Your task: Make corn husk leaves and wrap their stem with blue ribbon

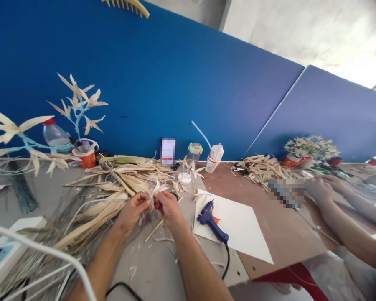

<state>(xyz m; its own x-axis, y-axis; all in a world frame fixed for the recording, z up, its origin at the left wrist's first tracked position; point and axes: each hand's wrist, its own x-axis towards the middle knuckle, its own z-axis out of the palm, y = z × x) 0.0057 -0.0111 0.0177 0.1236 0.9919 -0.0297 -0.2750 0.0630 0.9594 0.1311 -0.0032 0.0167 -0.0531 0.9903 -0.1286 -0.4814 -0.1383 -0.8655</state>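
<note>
Corn-husk flower (158, 188), pale and small, is held above the grey worktop (150, 267), in front of a heap of dried husks (119, 179). Left hand (135, 209): thumb and forefinger pinched together on the flower's left side. Right hand (167, 205): thumb and fingers closed on it from the right; the exact grip points are hidden by the fingers. Hands are near each other, with the flower between them. Right of the right hand, a blue glue gun (213, 223) with a black cord lies on a white sheet (242, 225). Behind, a smartphone (168, 152), its screen blurred, stands upright near a lidded clear bottle (194, 154) and a paper cup (213, 162). At far left, a husk-flower branch (77, 113) wrapped in light blue stands in a red cup (87, 160). At right, a co-worker's hand (318, 189) is at the table.
</note>
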